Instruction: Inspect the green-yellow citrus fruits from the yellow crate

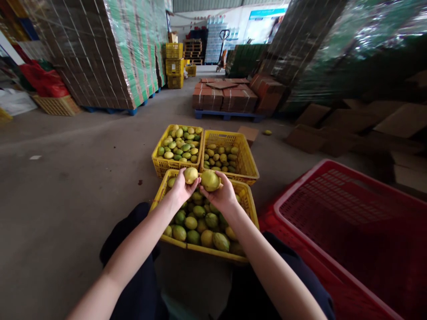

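My left hand (182, 189) is closed around a small yellow lemon (191, 175). Close beside it, my right hand (224, 193) grips a larger yellow-green lemon (210, 180). Both hands are above the near yellow crate (251, 209), which holds many green and yellow lemons (199, 211). Behind it on the left stands a yellow crate (160, 165) heaped with lemons (179, 144). To its right, another yellow crate (248, 162) has a lower layer of lemons (223, 157).
A red plastic crate (300, 202) stands at my right. Beyond the crates, brown cartons (222, 97) sit on a blue pallet (227, 115). Wrapped stacks (133, 53) rise at the left, with flattened cardboard (310, 138) at the right. One loose lemon (267, 132) lies on the floor.
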Demonstrator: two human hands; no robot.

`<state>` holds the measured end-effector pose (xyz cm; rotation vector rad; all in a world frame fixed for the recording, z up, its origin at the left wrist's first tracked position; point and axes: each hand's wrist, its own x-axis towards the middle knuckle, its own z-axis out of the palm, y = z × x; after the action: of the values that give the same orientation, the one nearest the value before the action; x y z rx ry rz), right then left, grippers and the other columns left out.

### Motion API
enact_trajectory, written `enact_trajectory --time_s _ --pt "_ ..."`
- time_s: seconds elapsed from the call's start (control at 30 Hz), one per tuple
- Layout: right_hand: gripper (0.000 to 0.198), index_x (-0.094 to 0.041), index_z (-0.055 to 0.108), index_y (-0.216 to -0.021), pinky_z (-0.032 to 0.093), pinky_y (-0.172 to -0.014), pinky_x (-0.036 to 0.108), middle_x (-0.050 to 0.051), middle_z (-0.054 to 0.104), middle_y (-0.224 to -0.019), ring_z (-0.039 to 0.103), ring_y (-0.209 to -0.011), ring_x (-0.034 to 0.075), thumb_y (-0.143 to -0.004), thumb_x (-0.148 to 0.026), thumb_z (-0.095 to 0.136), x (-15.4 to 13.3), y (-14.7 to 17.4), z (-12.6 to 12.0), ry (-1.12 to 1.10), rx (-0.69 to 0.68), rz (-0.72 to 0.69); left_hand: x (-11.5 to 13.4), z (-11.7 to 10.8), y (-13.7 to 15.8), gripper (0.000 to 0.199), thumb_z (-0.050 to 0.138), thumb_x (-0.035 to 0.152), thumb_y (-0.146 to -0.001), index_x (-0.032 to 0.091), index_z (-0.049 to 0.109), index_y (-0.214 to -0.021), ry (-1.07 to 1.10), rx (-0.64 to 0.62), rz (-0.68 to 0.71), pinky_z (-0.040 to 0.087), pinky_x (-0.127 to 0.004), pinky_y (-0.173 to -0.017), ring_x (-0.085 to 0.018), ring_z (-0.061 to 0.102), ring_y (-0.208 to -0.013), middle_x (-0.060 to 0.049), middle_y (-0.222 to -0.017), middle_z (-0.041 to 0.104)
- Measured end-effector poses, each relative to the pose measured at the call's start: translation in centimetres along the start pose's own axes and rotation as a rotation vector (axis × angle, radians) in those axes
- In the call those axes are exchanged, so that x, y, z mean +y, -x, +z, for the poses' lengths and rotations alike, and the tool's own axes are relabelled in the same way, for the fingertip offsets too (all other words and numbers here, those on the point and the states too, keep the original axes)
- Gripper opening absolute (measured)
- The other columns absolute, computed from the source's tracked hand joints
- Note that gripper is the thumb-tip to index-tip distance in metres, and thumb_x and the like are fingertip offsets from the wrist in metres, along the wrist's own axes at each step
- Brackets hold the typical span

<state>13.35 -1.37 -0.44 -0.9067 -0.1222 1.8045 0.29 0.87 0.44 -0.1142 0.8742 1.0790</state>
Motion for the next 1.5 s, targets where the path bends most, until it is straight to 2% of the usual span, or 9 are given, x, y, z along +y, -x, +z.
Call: enact_trajectory --time_s 0.27,0.43,0.53,0.63,0.8,1.0,1.17,1.37,1.5 --pt "0.031 -0.015 0.067 -0.098 0.059 -0.048 0.026 0.007 0.075 -0.072 0.069 -0.055 0.017 -0.097 -0.042 0.052 0.2 -0.7 -0.4 0.039 0.007 0.116 -0.1 -0.1 -0.3 0.044 0.038 0.044 -0.104 0.01 0.064 -0.109 0.056 0.021 -0.02 0.05 -0.019 -0.039 -0.015 0.061 -0.054 -0.008 -0.071 0.065" --pt "0.026 -0.016 0.066 -0.094 0.059 -0.051 0.025 0.006 0.075 -0.073 0.068 -0.057 0.016 -0.095 -0.039 0.054 0.0 -0.3 -0.1 0.093 -0.061 0.041 0.2 -0.1 0.1 0.039 0.039 0.041 -0.102 0.014 0.067 -0.1 -0.012 -0.121 0.11 0.054 -0.024 -0.047 -0.017 0.064 -0.056 -0.007 -0.07 0.067" --pt "0.026 -0.021 0.066 -0.095 0.06 -0.057 0.027 0.001 0.074 -0.079 0.068 -0.065 0.016 -0.077 -0.035 0.077 0.2 -0.1 -0.1 0.229 -0.151 -0.191 0.4 0.2 0.7 0.036 0.042 0.038 -0.1 0.015 0.069 -0.095 0.009 -0.196 0.189 0.052 -0.023 -0.047 -0.014 0.062 -0.052 -0.003 -0.064 0.066" --pt "0.058 -0.026 0.067 -0.105 0.059 -0.08 0.029 -0.002 0.073 -0.095 0.068 -0.086 0.018 -0.052 -0.019 0.092 0.3 0.7 -0.1 0.513 -0.233 -0.628 0.8 0.4 1.5 0.036 0.046 0.038 -0.098 0.016 0.071 -0.085 0.01 -0.27 0.297 0.051 -0.021 -0.05 -0.012 0.061 -0.051 -0.002 -0.06 0.064" --pt "0.062 -0.029 0.069 -0.107 0.043 -0.112 0.044 0.003 0.07 -0.115 0.06 -0.115 0.028 -0.051 -0.017 0.092 0.5 2.5 0.0 0.841 -0.242 -1.016 1.2 0.5 2.5 0.041 0.046 0.039 -0.098 0.018 0.072 -0.074 -0.05 -0.269 0.447 0.051 -0.023 -0.057 -0.015 0.066 -0.058 -0.003 -0.057 0.065" --pt "0.056 -0.03 0.069 -0.106 0.042 -0.112 0.045 0.004 0.069 -0.116 0.061 -0.115 0.029 -0.055 -0.017 0.089 1.1 2.7 -0.1 0.919 -0.264 -1.024 1.0 0.6 2.6 0.034 0.047 0.032 -0.097 0.018 0.072 -0.078 -0.063 -0.305 0.47 0.056 -0.025 -0.07 -0.018 0.072 -0.075 -0.004 -0.069 0.071" --pt "0.067 -0.028 0.057 -0.108 0.049 -0.1 0.035 0.001 0.066 -0.11 0.061 -0.104 0.021 -0.051 -0.014 0.091 1.4 1.7 -0.5 0.813 -0.22 -1.029 0.9 0.5 1.5 0.03 0.052 0.036 -0.098 0.019 0.068 -0.08 -0.057 -0.27 0.379 0.053 -0.021 -0.064 -0.012 0.065 -0.06 0.0 -0.066 0.065" --pt "0.062 -0.026 0.053 -0.092 0.053 -0.07 0.022 -0.007 0.063 -0.085 0.061 -0.079 0.013 -0.047 -0.027 0.095 1.9 0.1 -0.5 0.509 -0.008 -0.719 0.0 0.6 0.6 0.034 0.052 0.047 -0.098 0.017 0.067 -0.087 -0.083 -0.203 0.219 0.059 -0.027 -0.07 -0.017 0.068 -0.066 -0.003 -0.072 0.068" --pt "0.04 -0.024 0.06 -0.091 0.057 -0.06 0.025 -0.003 0.069 -0.078 0.067 -0.073 0.017 -0.065 -0.043 0.084 1.5 -0.9 -0.4 0.301 0.054 -0.439 -0.2 0.9 0.6 0.028 0.052 0.039 -0.099 0.017 0.066 -0.088 -0.107 -0.146 0.163 0.061 -0.028 -0.068 -0.017 0.068 -0.064 -0.002 -0.064 0.065"
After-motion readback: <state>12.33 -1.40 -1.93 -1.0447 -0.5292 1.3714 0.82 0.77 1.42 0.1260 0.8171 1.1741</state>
